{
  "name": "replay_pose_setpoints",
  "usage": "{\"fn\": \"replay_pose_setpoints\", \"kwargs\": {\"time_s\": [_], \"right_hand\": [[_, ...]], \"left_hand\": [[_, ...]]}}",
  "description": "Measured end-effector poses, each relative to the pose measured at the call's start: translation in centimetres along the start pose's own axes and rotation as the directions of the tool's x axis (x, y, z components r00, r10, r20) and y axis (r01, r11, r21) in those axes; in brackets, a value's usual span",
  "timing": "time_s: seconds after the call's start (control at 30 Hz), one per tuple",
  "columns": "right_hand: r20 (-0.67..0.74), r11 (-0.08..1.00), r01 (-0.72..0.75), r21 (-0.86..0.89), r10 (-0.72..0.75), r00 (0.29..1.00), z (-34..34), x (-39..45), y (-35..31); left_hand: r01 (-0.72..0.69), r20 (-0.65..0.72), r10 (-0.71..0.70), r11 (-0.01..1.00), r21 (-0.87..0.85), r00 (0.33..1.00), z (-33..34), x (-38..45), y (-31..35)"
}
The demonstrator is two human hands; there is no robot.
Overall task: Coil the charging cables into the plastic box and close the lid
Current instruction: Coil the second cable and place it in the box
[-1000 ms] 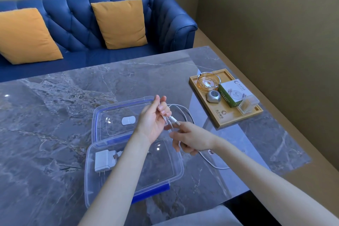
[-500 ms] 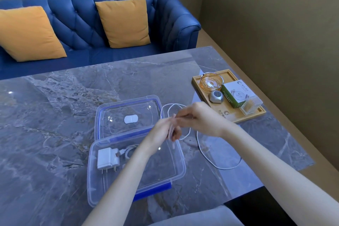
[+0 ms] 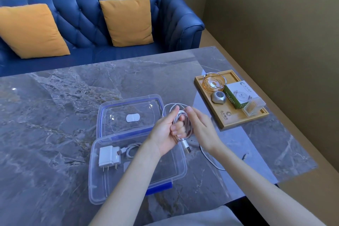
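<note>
Box: we see a white charger with coiled cord inside; lid off.
Left hand: we clamp cable loops.
Right hand: fingers together, touching the loops.

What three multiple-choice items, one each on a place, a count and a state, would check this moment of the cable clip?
1. Where is the white plug adapter?
A. in the plastic box
B. on the wooden tray
C. on the sofa

2. How many yellow cushions are on the sofa?
A. one
B. two
C. three

3. What state is the white cable in?
A. fully coiled in the box
B. partly wound round the left hand, its tail on the table
C. lying untouched

Answers: 1 A, the adapter lies in the left end of the box. 2 B, one cushion at left, one cushion in the middle. 3 B, loops circle the left hand while the right hand guides them, and the tail trails over the table.
</note>
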State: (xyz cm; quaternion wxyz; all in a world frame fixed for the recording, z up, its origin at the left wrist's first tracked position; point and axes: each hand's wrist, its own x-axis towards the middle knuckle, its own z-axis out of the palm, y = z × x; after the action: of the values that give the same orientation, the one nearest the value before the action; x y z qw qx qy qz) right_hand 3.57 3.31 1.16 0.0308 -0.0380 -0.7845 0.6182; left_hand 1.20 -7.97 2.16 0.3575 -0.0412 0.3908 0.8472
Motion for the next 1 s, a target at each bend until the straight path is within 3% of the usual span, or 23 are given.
{"fn": "replay_pose_setpoints", "kwargs": {"time_s": [0.13,0.23,0.33,0.4,0.47,0.57,0.67,0.8,0.87,0.9,0.93,1.0], "right_hand": [[-0.085,0.976,0.064,-0.210,-0.084,0.993,0.3,0.1,0.2],[-0.098,0.962,0.059,-0.268,-0.088,0.991,0.5,0.5,0.5],[-0.139,0.953,0.081,-0.291,-0.126,0.982,0.5,0.6,0.6],[-0.186,0.948,0.084,-0.307,-0.147,0.972,0.4,0.7,0.5],[-0.196,0.935,0.098,-0.340,-0.172,0.965,0.3,0.8,0.6],[-0.177,0.916,0.129,-0.380,-0.209,0.962,0.3,0.6,0.7],[-0.190,0.915,0.139,-0.378,-0.223,0.956,0.1,0.7,0.7],[-0.200,0.928,0.147,-0.343,-0.225,0.953,-0.2,0.7,0.4],[-0.238,0.962,0.110,-0.250,-0.171,0.956,-0.3,0.8,0.1],[-0.258,0.981,0.091,-0.171,-0.134,0.957,-0.3,0.8,-0.1],[-0.273,0.993,0.079,-0.085,-0.100,0.957,-0.2,0.9,-0.2],[-0.301,0.998,0.070,0.006,-0.065,0.951,0.0,0.8,-0.3]], "left_hand": [[0.022,-0.065,-0.020,1.000,0.019,0.998,0.1,0.1,0.2],[-0.001,-0.101,0.010,0.996,0.088,0.995,0.0,-0.1,0.1],[-0.115,-0.192,0.198,0.921,0.372,0.961,-0.1,-0.4,-0.9],[-0.104,-0.284,0.329,0.797,0.595,0.901,-0.1,-0.7,-1.9],[-0.062,-0.328,0.392,0.717,0.694,0.859,-0.2,-0.9,-2.7],[0.000,-0.285,0.390,0.590,0.808,0.875,-0.4,-1.3,-2.7],[-0.036,-0.175,0.338,0.536,0.844,0.925,-0.5,-1.8,-1.4],[-0.090,0.014,0.288,0.251,0.964,0.957,-0.9,-2.2,0.3],[-0.147,0.069,0.380,0.180,0.973,0.922,-1.1,-2.3,-0.1],[-0.174,0.066,0.457,0.198,0.965,0.887,-1.3,-2.2,-0.8],[-0.196,0.021,0.518,0.284,0.939,0.855,-1.3,-2.0,-1.6],[-0.225,-0.132,0.499,0.592,0.774,0.856,-0.9,-1.7,-2.9]]}}
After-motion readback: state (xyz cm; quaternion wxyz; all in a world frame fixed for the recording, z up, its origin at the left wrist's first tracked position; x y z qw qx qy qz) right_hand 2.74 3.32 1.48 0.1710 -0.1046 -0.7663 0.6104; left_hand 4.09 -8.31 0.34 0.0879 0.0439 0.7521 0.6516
